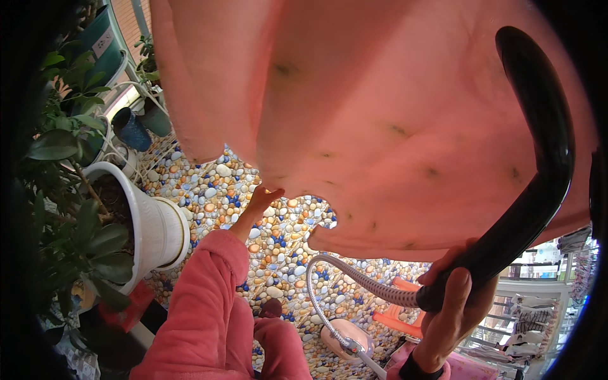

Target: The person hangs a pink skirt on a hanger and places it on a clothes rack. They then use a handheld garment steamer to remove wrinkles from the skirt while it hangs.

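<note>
A large pink cloth [361,142] with small dark marks hangs across the upper view. At its lower edge, my left hand [264,197] pinches the hem between thumb and fingers. My right hand [451,301] grips the black curved handle [513,228] of what looks like a garment steamer, near its hose end. The handle's bent upper part lies in front of the cloth; whether it touches is unclear. A woven hose [365,285] runs from the handle, loops over the floor and reaches a fitting beside a pale pink base [348,338].
A white planter [156,228] with a leafy plant stands at left, by blue [132,129] and green pots. The floor [270,237] has a pebble pattern. An orange plastic object [399,313] lies beyond the hose. Clothes [529,327] hang at right by windows.
</note>
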The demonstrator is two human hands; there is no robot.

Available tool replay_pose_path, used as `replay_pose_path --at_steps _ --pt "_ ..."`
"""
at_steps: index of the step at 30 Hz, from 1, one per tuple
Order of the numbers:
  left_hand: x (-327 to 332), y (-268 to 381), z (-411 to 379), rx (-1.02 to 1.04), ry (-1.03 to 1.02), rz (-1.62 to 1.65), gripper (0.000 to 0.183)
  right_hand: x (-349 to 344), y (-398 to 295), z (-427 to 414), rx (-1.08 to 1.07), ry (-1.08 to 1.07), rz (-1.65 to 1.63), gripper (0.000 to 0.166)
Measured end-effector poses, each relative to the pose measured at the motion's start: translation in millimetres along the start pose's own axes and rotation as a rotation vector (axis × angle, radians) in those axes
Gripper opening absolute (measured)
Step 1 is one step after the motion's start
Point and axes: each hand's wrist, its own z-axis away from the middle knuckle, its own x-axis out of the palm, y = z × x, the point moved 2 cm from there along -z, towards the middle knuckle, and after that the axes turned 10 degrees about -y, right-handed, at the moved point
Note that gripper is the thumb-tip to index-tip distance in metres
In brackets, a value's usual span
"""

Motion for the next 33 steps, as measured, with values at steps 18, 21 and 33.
replay_pose_path --at_steps 18,21,33 --pt "22 97 305 -0.108 0.112 -0.622 0.032 17 30 52 0.286 -0.301 0.222 0.031" --pt "39 120 359 -0.152 0.109 -0.473 0.032 13 19 70 0.285 -0.332 0.281 0.036" --pt "92 162 508 -0.170 0.181 -0.070 0.020 6 -119 66 -0.007 -0.321 0.223 0.038"
